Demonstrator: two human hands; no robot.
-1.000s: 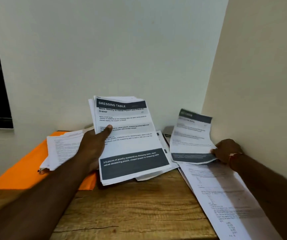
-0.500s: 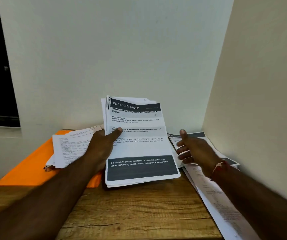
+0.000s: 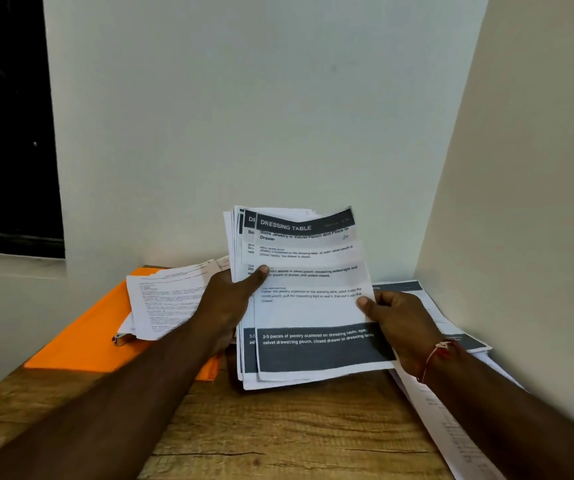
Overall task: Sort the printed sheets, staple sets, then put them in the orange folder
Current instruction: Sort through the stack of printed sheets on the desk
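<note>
While the left hand (image 3: 226, 299) gripped the stack (image 3: 245, 358) above the table (image 3: 278, 427), the right hand (image 3: 399, 327) pinched the top sheet (image 3: 313, 306) at its right edge, long axis pointing away; the pile (image 3: 458, 320) lay just beside that hand, the folder (image 3: 81, 337) well left.

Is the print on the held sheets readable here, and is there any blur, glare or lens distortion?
Head view: the top sheet heading DRESSING TABLE reads clearly, but its small print is smeared; head view: light is dim, no glare; head view: the dark window edge bows from the wide lens.
</note>
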